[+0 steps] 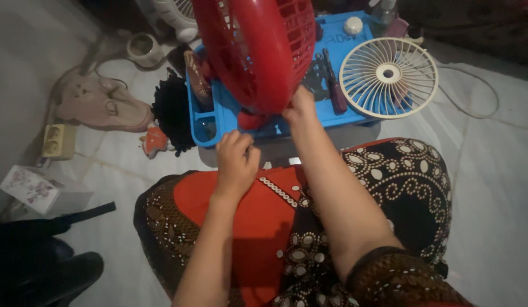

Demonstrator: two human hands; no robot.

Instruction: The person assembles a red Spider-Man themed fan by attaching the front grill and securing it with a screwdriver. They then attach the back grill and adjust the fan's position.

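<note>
Sat on the floor, pale sheet (491, 170) under me, blue tray (337, 113) at its far edge past my knees. The red fan housing (258, 45) stood tilted on the tray's near-left part. My right hand (299, 108) held its lower rim, fingers pinched on the plastic. My left hand (236, 162) was curled narrow over my lap, just short of the tray; whether it held anything small, I could not tell. Judged best to keep the rim steady with the right and bring the left up under the housing so it would not tip. The cream fan grille (389, 77) lay on the tray's right end, screwdrivers (332, 85) between it and the housing: tight there. Open room lay on the sheet's right side.
</note>
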